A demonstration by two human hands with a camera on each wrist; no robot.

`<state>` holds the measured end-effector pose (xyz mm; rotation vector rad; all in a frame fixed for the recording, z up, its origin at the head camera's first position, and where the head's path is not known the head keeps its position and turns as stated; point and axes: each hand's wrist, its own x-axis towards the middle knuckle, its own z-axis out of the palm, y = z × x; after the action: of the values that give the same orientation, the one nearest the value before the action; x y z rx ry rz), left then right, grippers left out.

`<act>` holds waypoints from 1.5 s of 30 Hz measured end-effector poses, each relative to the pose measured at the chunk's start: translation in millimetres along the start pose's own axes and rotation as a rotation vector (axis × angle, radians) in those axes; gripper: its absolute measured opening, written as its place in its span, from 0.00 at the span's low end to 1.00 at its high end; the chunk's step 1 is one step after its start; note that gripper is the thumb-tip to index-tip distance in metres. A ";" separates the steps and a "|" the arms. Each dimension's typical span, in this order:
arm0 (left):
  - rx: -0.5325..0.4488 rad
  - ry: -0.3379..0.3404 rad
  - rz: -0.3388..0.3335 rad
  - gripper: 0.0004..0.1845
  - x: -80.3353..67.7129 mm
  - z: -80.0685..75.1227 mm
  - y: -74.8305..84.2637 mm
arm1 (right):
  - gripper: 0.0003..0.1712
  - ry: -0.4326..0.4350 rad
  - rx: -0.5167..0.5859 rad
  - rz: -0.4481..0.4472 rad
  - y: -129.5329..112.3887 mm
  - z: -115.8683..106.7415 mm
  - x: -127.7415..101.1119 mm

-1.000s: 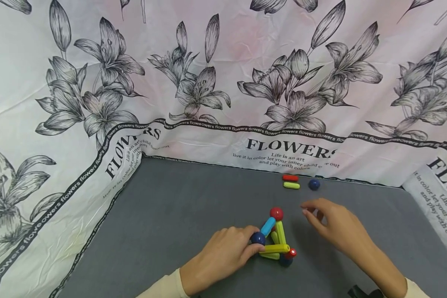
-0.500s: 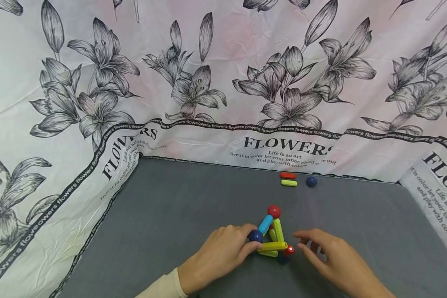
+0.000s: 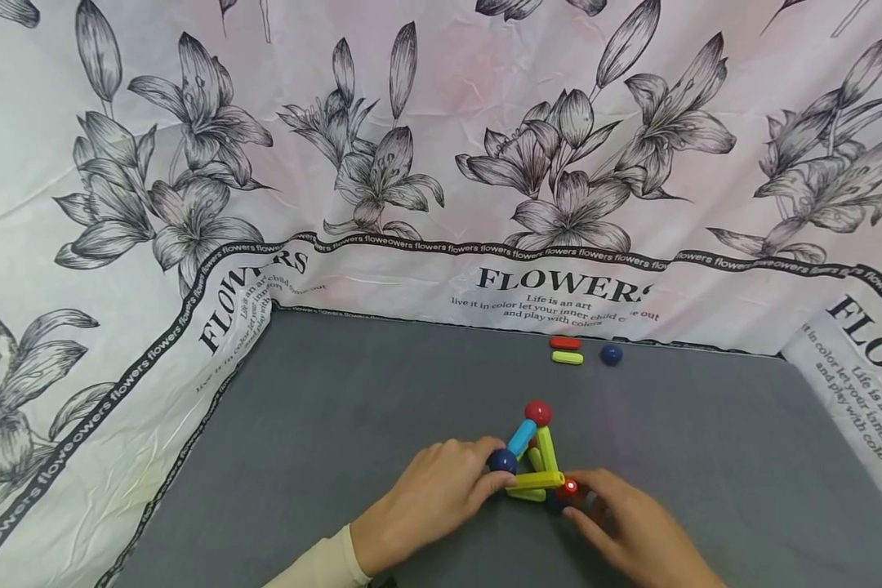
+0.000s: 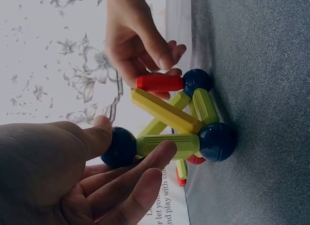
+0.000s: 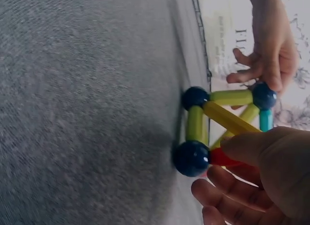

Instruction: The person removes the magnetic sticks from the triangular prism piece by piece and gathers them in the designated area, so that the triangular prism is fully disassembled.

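Your left hand (image 3: 429, 506) pinches blue ball (image 3: 501, 461), steadying frame (image 3: 536, 469) | right hand (image 3: 632, 535) pinches red rod (image 4: 160, 82) to seat it | spares on counter (image 3: 353, 408)

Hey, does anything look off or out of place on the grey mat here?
Nothing stands out. The stick-and-ball frame stands whole between the left hand and right hand; a red stick, yellow stick and blue ball lie spare behind it.

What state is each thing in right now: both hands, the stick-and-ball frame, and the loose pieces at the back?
Left hand: pinches the upper dark blue ball.
Right hand: grips the red stick.
Stick-and-ball frame: assembled, standing on the grey mat.
Loose red stick, loose yellow-green stick, loose blue ball: lying unattached.
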<state>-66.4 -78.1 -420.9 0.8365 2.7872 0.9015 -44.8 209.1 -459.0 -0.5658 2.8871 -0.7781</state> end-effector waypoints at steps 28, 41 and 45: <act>-0.013 0.010 -0.006 0.18 -1.5 -0.1 -0.2 | 0.18 0.108 0.014 -0.098 -5.1 20.2 9.0; -0.010 0.000 0.003 0.18 0.0 1.3 -0.7 | 0.16 0.065 0.029 -0.034 -5.1 17.6 7.8; -0.005 0.003 0.008 0.19 -0.4 1.0 0.2 | 0.15 0.079 0.028 -0.023 -5.8 18.1 6.4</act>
<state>-65.7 -77.7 -421.7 0.8466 2.7844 0.9115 -45.5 193.6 -471.7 -0.5796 2.9408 -0.8612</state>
